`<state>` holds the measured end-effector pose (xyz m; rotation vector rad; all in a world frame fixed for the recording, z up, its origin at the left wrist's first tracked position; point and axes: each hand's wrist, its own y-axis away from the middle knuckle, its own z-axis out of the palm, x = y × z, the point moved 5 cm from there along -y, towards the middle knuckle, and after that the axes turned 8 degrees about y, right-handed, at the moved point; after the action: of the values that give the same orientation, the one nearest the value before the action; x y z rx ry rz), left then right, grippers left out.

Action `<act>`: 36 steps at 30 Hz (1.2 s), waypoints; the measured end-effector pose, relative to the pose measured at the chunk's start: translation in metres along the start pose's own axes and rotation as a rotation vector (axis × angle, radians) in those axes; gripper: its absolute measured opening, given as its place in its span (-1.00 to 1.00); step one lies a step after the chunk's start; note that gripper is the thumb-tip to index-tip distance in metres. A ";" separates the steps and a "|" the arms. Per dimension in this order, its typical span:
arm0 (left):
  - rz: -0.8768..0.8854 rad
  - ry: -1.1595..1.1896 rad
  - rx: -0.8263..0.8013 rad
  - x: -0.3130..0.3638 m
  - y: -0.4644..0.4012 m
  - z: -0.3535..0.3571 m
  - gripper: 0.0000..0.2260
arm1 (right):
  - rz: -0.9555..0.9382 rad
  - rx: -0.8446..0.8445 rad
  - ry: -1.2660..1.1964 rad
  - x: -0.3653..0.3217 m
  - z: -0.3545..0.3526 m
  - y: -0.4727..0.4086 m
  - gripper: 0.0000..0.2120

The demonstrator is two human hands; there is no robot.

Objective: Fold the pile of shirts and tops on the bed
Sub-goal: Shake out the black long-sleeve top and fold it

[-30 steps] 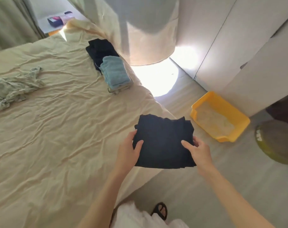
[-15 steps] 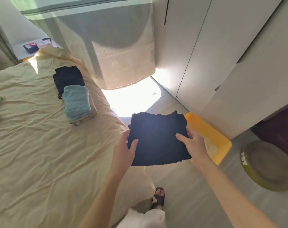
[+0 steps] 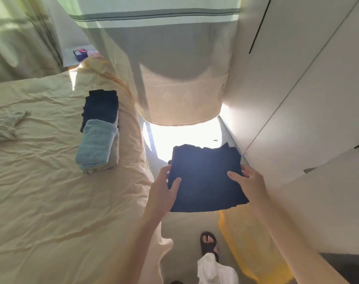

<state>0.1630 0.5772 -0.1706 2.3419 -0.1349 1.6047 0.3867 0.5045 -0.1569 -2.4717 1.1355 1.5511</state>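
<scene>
I hold a folded dark navy top (image 3: pixel 205 177) flat in the air over the floor, just right of the bed. My left hand (image 3: pixel 164 189) grips its left edge and my right hand (image 3: pixel 248 181) grips its right edge. On the bed's right side lies a folded light blue top (image 3: pixel 95 146) on a pale folded garment, with a folded dark pile (image 3: pixel 100 107) behind it. A crumpled pale green garment (image 3: pixel 4 126) lies unfolded at the bed's left.
The cream bed sheet (image 3: pixel 51 201) fills the left. A curtain (image 3: pixel 174 78) hangs over the sunlit floor ahead. White wardrobe doors (image 3: pixel 307 99) stand at the right. A yellow tray (image 3: pixel 250 242) sits on the floor by my sandalled foot (image 3: pixel 208 241).
I have stepped forward along the bed with the dark top held in both hands; the folded piles are nearer and the yellow tray now lies below my right arm.
</scene>
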 end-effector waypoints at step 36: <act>-0.519 0.417 0.963 -0.095 -0.450 -0.260 -0.77 | -0.634 -0.881 0.510 -0.430 0.513 -0.438 -0.81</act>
<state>0.0037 1.0733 -0.2580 2.1780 1.4897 2.0501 0.1346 1.2594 -0.2338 -3.3519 -0.5342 1.4023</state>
